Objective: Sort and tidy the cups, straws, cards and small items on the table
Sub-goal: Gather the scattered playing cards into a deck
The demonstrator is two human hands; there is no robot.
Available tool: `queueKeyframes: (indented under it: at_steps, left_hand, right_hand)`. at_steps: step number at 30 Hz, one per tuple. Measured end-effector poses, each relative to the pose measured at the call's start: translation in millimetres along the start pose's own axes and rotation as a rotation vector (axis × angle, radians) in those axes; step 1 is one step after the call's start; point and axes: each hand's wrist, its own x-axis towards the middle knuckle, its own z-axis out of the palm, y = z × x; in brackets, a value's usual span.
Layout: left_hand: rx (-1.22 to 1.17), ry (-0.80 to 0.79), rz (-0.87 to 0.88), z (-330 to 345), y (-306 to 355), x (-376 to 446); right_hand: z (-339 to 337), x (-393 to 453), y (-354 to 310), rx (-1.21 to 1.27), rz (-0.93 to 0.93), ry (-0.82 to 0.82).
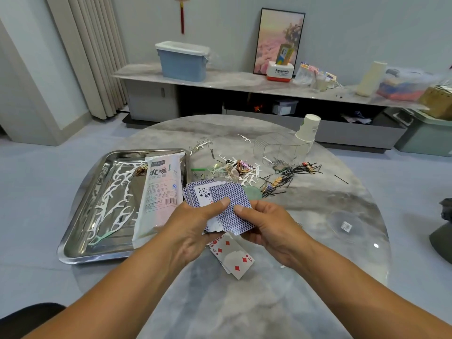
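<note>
Both hands, left hand [193, 221] and right hand [264, 223], gripped the fanned cards [220, 204] at frame centre, fingers curled round them; steel tray [73, 241] left, hairpin clutter [286, 174] and stacked cups [308, 133] behind on the surface [269, 302].

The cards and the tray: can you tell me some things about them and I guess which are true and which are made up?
1. Both hands, left hand and right hand, hold the fanned playing cards. True.
2. Every held card shows its blue back. False: an ace and a king face up in the fan.
3. A four of diamonds lies face up on the table under the hands. True.
4. The metal tray holds paper cups. False: it holds white floss picks and a straw packet; the cup stack stands on the table.
</note>
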Motion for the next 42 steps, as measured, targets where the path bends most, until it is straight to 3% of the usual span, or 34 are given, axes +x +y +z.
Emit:
queueKeyframes:
  at_steps: [8,17,33,38,42]
  left_hand:
    - [-0.048,0.045,0.028,-3,1,6]
    - [-0.203,-0.072,-0.009,0,7,-1]
    - [-0.173,-0.105,-0.003,-1,6,-4]
    - [-0.027,0.116,0.143,-1,3,3]
    - [0.032,0.328,0.251,-8,5,10]
  right_hand:
    - [-6,6,-1,0.137,0.050,0.038]
    - [-5,6,-5,0.337,0.104,-0.067]
    - [-7,1,-8,0.366,0.101,-0.111]
    - [-9,3,-4,0.364,0.083,-0.092]
    - [-7,9,-1,0.232,-0.028,0.110]
